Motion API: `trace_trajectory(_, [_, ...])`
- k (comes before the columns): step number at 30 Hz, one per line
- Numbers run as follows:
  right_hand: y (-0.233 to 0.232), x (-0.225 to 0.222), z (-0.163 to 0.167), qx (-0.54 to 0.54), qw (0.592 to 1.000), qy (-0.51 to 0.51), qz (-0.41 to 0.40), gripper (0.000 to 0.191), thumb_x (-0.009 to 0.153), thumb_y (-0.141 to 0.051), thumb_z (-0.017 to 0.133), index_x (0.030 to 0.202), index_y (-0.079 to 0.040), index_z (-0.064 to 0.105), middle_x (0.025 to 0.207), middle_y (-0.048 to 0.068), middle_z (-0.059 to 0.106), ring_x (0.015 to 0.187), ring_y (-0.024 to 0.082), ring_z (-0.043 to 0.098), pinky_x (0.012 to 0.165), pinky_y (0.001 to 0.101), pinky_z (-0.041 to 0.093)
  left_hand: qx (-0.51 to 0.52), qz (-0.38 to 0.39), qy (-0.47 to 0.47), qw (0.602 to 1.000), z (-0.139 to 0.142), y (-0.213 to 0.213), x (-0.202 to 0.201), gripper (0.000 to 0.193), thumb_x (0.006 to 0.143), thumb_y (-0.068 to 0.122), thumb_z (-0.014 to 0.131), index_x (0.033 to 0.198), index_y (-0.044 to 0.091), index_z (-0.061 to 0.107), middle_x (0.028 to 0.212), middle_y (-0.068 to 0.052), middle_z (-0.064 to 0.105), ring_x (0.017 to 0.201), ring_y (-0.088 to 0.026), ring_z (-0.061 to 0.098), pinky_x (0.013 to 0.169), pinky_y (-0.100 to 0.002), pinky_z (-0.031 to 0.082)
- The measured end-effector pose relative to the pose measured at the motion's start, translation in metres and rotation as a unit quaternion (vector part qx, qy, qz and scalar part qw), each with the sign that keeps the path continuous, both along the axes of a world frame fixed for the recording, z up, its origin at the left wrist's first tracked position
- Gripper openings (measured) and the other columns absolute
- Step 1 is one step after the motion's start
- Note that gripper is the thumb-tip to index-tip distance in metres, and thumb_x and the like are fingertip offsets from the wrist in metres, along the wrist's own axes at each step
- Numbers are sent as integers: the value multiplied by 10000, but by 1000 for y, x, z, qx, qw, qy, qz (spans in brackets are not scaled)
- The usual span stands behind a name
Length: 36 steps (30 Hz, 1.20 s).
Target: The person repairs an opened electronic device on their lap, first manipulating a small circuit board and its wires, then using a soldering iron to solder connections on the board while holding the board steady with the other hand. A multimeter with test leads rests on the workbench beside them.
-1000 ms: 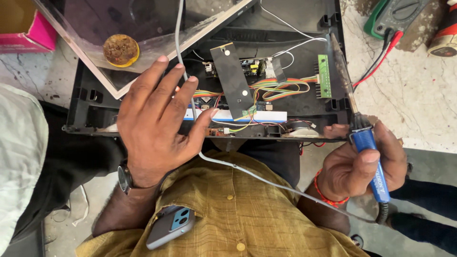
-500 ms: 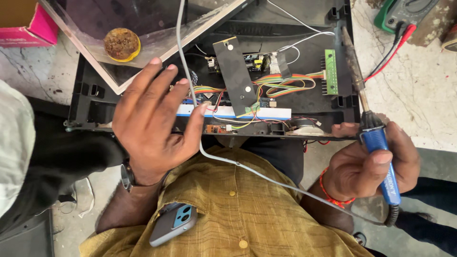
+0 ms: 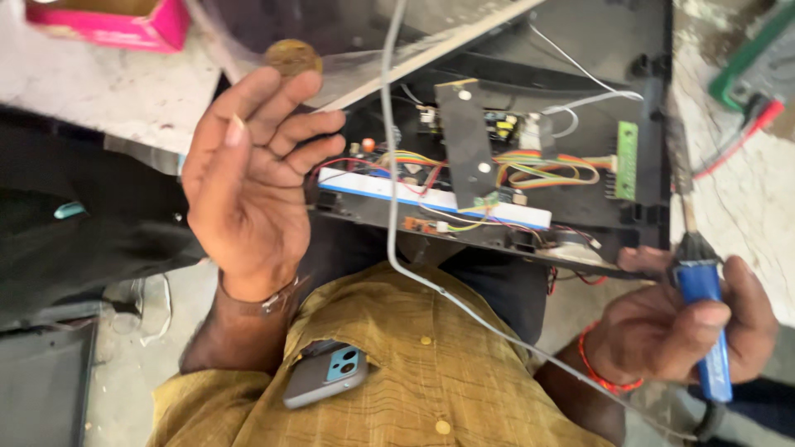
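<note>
Soldering iron (image 3: 700,319), blue handle, sits in the right hand (image 3: 675,331), grip closed around it, tip raised beside the open black enclosure (image 3: 654,124). Left hand (image 3: 248,178) is lifted palm-up, fingers spread, holding nothing, just left of the wired circuit board (image 3: 431,194). Looks like a pause mid-soldering; next contact needs the tip steered onto a joint, clear of the grey cable (image 3: 393,165).

Your left hand (image 3: 248,178) has lifted off the open black case (image 3: 580,108) and turned palm up, fingers loosely curled, now clear of the wiring. Your right hand (image 3: 687,331) has drawn the blue-handled soldering iron (image 3: 704,323) slightly lower and outward.
</note>
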State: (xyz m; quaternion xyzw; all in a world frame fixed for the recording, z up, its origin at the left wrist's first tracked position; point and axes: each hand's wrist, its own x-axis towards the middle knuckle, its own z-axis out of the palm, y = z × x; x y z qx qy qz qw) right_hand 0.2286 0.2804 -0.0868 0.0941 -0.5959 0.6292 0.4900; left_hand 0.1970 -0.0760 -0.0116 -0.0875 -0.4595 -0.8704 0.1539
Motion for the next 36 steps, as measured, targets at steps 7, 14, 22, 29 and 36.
trace_trajectory(7, [-1,4,-8,-5,999,-32,4,546,1122,-355,589,1413,90,464,1279,310,574,785,382,655,675,427,606,120,39,21,992,6,-47,6,500,1187,278,363,1520,-88,433,1447,-313,581,1218,-369,663,1072,-431,550])
trace_trajectory(14, [28,5,-62,56,989,-137,28,568,1212,-430,371,1084,94,546,961,260,630,852,336,645,803,351,535,134,74,59,986,10,-70,11,524,1175,292,351,1537,-82,422,1465,-315,562,1241,-363,660,1110,-428,541])
trace_trajectory(22, [62,16,-50,113,942,-301,93,621,1236,-446,222,1090,66,542,1022,219,660,794,271,654,710,304,547,179,45,71,980,16,-76,1,621,1165,381,306,1539,-108,382,1461,-345,544,1249,-386,647,1128,-449,523])
trace_trajectory(29, [50,7,-82,106,981,-160,25,669,1222,-448,238,1120,138,544,1018,269,627,922,331,674,849,372,582,184,62,117,974,28,-96,-8,675,1159,436,300,1551,-107,380,1458,-352,535,1269,-401,636,1150,-455,510])
trace_trajectory(36, [38,4,-78,61,986,-152,30,608,1220,-435,313,1112,121,535,976,243,609,911,325,676,839,353,590,283,113,87,949,44,-112,-18,758,1064,502,293,1490,-115,402,1394,-360,552,1237,-457,624,1140,-527,488])
